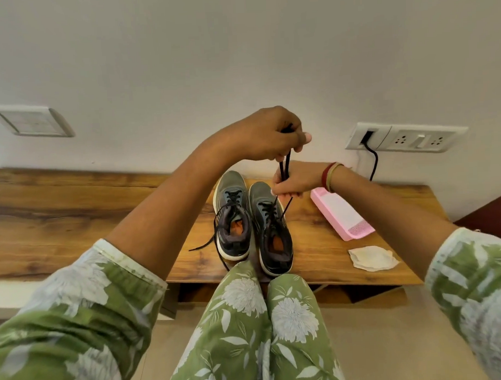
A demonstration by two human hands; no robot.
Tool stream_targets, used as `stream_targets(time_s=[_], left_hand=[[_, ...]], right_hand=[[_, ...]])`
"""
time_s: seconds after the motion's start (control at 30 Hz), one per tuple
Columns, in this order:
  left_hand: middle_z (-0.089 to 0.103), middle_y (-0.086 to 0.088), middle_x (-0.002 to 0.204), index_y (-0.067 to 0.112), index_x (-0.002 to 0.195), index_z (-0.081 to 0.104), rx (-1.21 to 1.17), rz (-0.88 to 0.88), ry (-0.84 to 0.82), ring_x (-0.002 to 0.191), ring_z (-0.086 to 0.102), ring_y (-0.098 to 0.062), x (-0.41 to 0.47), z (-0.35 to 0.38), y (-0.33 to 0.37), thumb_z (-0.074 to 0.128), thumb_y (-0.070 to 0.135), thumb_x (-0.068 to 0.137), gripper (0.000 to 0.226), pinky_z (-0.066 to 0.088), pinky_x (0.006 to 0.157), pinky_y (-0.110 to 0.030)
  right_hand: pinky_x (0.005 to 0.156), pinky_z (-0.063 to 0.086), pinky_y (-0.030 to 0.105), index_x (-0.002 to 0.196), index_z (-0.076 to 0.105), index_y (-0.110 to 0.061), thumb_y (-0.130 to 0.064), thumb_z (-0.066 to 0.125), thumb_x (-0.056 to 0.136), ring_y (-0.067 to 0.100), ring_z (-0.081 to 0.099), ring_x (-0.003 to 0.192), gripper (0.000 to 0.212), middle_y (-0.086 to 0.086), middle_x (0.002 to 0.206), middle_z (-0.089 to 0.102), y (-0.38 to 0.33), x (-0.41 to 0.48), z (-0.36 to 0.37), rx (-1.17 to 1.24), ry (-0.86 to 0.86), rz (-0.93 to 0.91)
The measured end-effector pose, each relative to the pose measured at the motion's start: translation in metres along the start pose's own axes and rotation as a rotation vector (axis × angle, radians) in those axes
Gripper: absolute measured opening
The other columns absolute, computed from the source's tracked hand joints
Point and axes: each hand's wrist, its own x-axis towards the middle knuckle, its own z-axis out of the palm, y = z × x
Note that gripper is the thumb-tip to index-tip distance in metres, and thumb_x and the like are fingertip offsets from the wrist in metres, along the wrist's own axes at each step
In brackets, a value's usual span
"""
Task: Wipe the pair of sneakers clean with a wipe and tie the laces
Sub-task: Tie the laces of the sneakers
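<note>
Working across a wooden table (74, 213) set against a white wall, w/ both sneakers side by side near its front edge, toes pointing at the wall. Left sneaker (232, 219): lace ends loose, one trailing off to the left over the tabletop, not tied yet. Right sneaker (272, 231) is the one in hand. A pink wipe pack (341, 215) lies to the right, well apart from the shoes, and a used-looking crumpled wipe (372, 259) sits nearer the front edge, so wiping is prob done & this is the tying step.

Left hand (270, 135) is raised above the shoes, fist closed round the black laces (284, 171), which run doubled and taut down from it. Right hand (296, 181) is lower, just over the right sneaker's toe end, fingers pinched on the strands; thin lace tips poke out below it toward the eyelets. Can't tell if a first knot is already set, since the hand covers that spot.

To do it well, IMO: keep even tension on both strands so the eyelet rows close squarely, pull up not sideways so the shoe doesn't tip, hold the crossing w/ the right pinch while the left forms the loop, then cinch low, close to the tongue. Same again for the left shoe after.
</note>
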Motion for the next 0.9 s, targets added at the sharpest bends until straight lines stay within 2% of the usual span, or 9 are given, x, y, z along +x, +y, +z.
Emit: stream_targets(time_s=[0.1,0.27,0.37,0.43,0.5,0.63,0.7,0.77,0.9], left_hand=[[0.06,0.005,0.065,0.013,0.079,0.062,0.046,-0.021,0.04,0.057,0.059,-0.002,0.0,-0.003,0.002,0.052,0.031,0.097,0.027,0.051,0.063,-0.024],[0.06,0.002,0.086,0.014,0.094,0.061,0.17,0.035,0.212,0.078,0.057,-0.013,-0.005,-0.005,0.005,0.052,0.033,0.096,0.021,0.044,0.069,-0.025],[0.053,0.001,0.109,0.014,0.118,0.051,-0.008,0.087,0.512,0.086,0.055,-0.009,-0.007,-0.006,0.0,0.05,0.027,0.096,0.026,0.044,0.07,-0.011],[0.053,-0.002,0.107,0.012,0.119,0.049,-0.338,0.015,0.607,0.086,0.056,-0.013,-0.008,-0.002,-0.011,0.043,0.013,0.097,0.023,0.043,0.066,-0.011],[0.055,-0.006,0.105,0.013,0.116,0.049,-0.524,-0.152,0.456,0.088,0.056,-0.017,-0.009,0.01,-0.028,0.04,0.005,0.094,0.025,0.046,0.07,-0.021],[0.052,-0.002,0.12,0.023,0.131,0.044,-0.229,-0.208,-0.084,0.101,0.055,-0.012,-0.013,0.052,-0.058,0.062,0.015,0.088,0.048,0.048,0.084,-0.028],[0.056,0.001,0.115,0.024,0.133,0.042,-0.216,-0.19,-0.123,0.101,0.058,-0.015,-0.009,0.068,-0.054,0.069,0.027,0.084,0.056,0.05,0.088,-0.03],[0.063,-0.001,0.103,0.023,0.126,0.05,-0.239,-0.17,-0.095,0.092,0.063,-0.016,-0.002,0.076,-0.046,0.066,0.033,0.087,0.044,0.051,0.084,-0.03],[0.055,-0.002,0.068,0.011,0.095,0.063,-0.343,-0.114,-0.006,0.057,0.052,-0.01,0.011,0.069,-0.041,0.052,0.028,0.097,0.021,0.044,0.06,-0.024]], right_hand=[[0.052,0.043,0.022,0.067,0.058,-0.01,-0.026,0.05,0.095,0.012,0.046,0.052,0.033,0.003,0.061,0.053,-0.019,-0.022,-0.023,0.012,0.071,-0.041],[0.049,0.038,0.024,0.065,0.05,-0.012,-0.03,0.044,0.098,0.013,0.04,0.052,0.038,0.003,0.061,0.047,-0.047,-0.05,-0.053,0.047,0.152,-0.067],[0.049,0.037,0.024,0.064,0.049,-0.011,-0.032,0.042,0.099,0.013,0.038,0.05,0.042,0.001,0.058,0.044,-0.055,-0.062,-0.065,0.015,0.215,-0.033],[0.047,0.034,0.024,0.061,0.047,-0.012,-0.033,0.042,0.099,0.013,0.035,0.047,0.044,0.001,0.056,0.041,-0.058,-0.067,-0.072,0.023,0.251,-0.023],[0.044,0.032,0.023,0.059,0.046,-0.013,-0.033,0.043,0.099,0.013,0.033,0.045,0.045,0.0,0.055,0.04,-0.061,-0.071,-0.076,0.031,0.25,-0.024],[0.044,0.032,0.021,0.06,0.045,-0.013,-0.033,0.042,0.099,0.01,0.032,0.044,0.044,-0.001,0.055,0.039,-0.066,-0.074,-0.075,0.014,0.218,-0.03],[0.044,0.032,0.021,0.06,0.046,-0.013,-0.034,0.042,0.1,0.011,0.031,0.046,0.044,0.0,0.056,0.039,-0.069,-0.075,-0.074,0.008,0.212,-0.036],[0.044,0.031,0.021,0.06,0.046,-0.012,-0.034,0.042,0.1,0.011,0.03,0.046,0.045,0.0,0.056,0.038,-0.072,-0.074,-0.073,0.009,0.206,-0.044],[0.044,0.031,0.021,0.06,0.046,-0.012,-0.034,0.044,0.099,0.011,0.03,0.047,0.045,-0.001,0.056,0.037,-0.075,-0.073,-0.075,0.007,0.176,-0.058]])
